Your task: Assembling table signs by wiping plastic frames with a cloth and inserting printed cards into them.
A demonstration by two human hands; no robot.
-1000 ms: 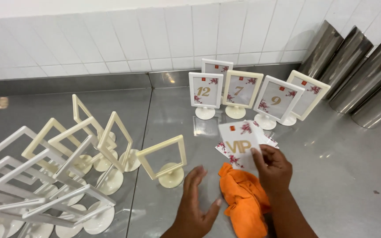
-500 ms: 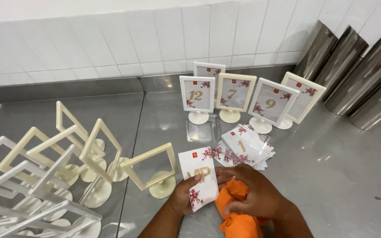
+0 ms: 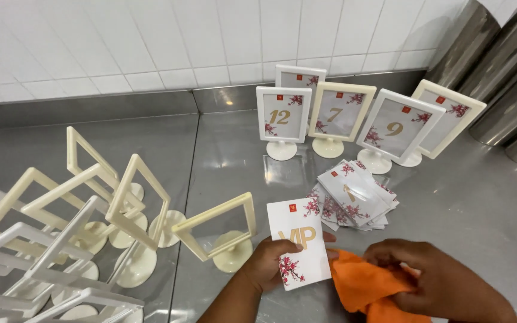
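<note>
Item: white table card [image 3: 298, 242], rectangular, gold lettering, a pink blossom sprig in one corner and a small red mark at the top. Held low at the front of the stainless steel table [image 3: 480, 203], tilted, by the left hand [image 3: 268, 263], whose fingers clasp its lower left edge, thumb on the face. Likely thin laminated or coated stock: light, fairly stiff, smooth, probably slippery; it should bend if squeezed mid-sheet, so the edges or corners look the safest grip.

Item: orange cloth [image 3: 363, 287], soft, crumpled, limp. The right hand [image 3: 444, 284] is closed around a bunch of it, just beside the card's right edge.

Item: loose stack of similar cards [image 3: 354, 194], fanned untidily, lying flat just beyond the hands.

Item: five upright stand frames already filled [image 3: 348, 119], near the tiled wall; white and cream plastic, round bases, glossy faces.

Item: empty cream frame [image 3: 219, 230], round foot, standing immediately left of the held card.

Item: cluster of empty frames [image 3: 73, 221], cream and white, crowded and leaning at the left.

Item: steel cylinders [image 3: 498, 66], brushed metal, leaning at the far right corner.
</note>
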